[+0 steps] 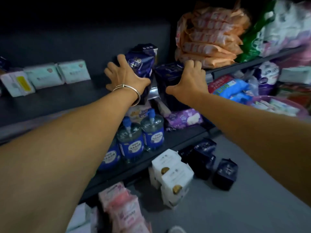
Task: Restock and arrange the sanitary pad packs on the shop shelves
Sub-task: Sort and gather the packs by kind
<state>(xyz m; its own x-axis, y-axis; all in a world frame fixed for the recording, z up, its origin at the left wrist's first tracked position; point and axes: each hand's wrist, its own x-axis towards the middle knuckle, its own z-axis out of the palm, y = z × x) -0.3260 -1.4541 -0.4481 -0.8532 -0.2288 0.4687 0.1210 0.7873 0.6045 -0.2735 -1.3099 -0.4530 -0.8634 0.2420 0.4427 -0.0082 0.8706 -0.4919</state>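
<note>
Roughly midway is how the restocking looks. The person's left hand (pixel 125 75), with a silver bangle (pixel 128 91) on its wrist, has its fingers curled round an upright dark purple pad pack (pixel 143 64) at the right end of the dark shelf (pixel 50 101). The right hand (pixel 188 79) grips a second dark blue pack (pixel 168 74) just beside it, fingers hooked over its far top edge and thumb on the near side. Both packs stand at the shelf's front edge, touching or nearly so. Further left on the same shelf lean a few pale flat packs (pixel 58 74), with a wide bare stretch between them and the hands, so much of that shelf is unfilled. On the floor (pixel 252 207) below, white packs (pixel 173 175) and several dark packs (pixel 217 167) lie waiting, and pink packs (pixel 121 204) sit nearer. Orange packs (pixel 210 36) are stacked on the upper right shelf, and water bottles (pixel 141 137) stand lower down.
</note>
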